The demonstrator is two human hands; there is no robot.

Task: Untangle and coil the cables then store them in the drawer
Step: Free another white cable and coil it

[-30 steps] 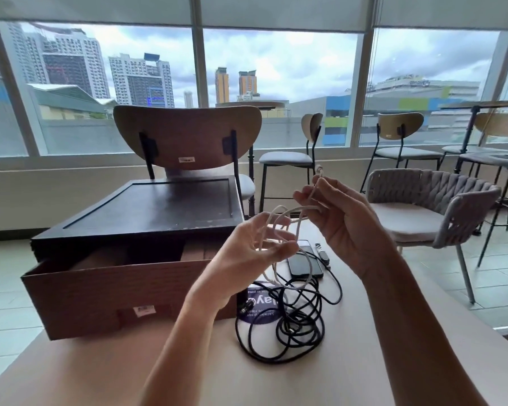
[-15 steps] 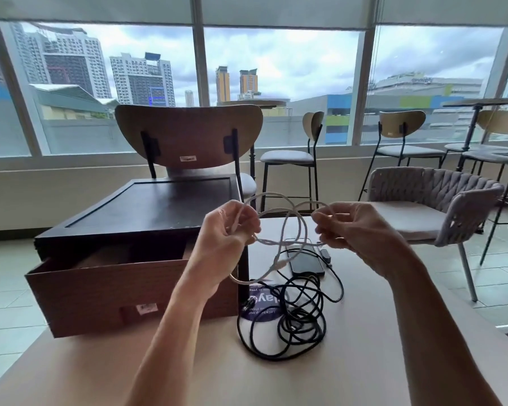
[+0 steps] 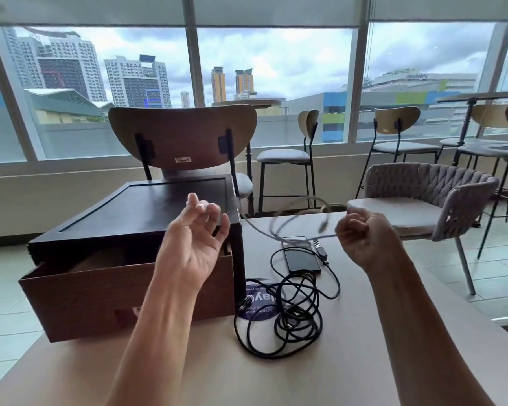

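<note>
Right hand fisted, gripping one end of the white cable. The cable is motion-blurred and slung in the air between the hands, above the phone. Left hand raised palm-up, fingers loosely curled; can't tell if it holds the cable's other end. Black cable lies tangled on the table, just right of the open drawer.
</note>
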